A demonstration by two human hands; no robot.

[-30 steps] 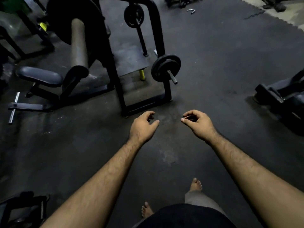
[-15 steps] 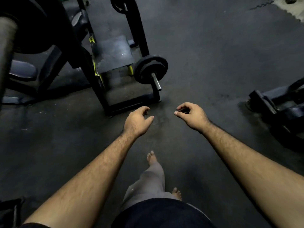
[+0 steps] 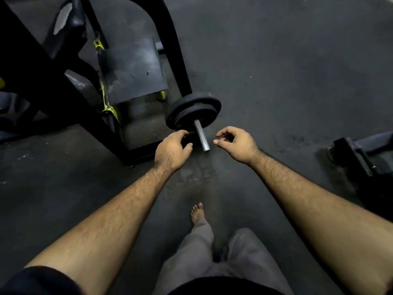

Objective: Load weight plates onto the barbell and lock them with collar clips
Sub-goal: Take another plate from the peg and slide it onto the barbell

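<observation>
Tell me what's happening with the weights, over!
Left hand and right hand flank the bar end, each curled on something small and dark. Plates on. No collar seen on bar. Nothing blocking.

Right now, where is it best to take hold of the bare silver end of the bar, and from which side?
Probably wrap the bar end around its smooth middle, coming from its free tip: the weight plates block the far end, and the rod points toward you.

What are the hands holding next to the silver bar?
The right hand pinches a small dark thing, maybe a collar clip, at its end. The left hand curls around something dark too, too hidden to tell.
</observation>
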